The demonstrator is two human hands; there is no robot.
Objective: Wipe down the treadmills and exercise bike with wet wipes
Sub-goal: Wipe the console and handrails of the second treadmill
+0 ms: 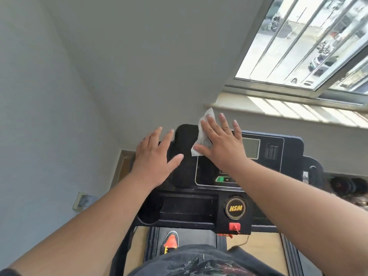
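The wet wipe [203,132], a thin crumpled white sheet, lies under the right hand [221,142], whose straight, spread fingers press it flat onto the treadmill console [278,156]; one corner projects past the fingertips. The left hand [157,158] rests open, fingers spread, on the console's matte black left pad. The forearm hides part of the glossy display panel [251,146].

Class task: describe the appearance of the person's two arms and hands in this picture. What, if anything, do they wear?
Both forearms are bare up to the frame's edge. A dark edge at the lower left corner may be a sleeve, but I cannot tell. The left hand and right hand wear no gloves, and no rings, watch or bands show. The fingernails are short and unpainted.
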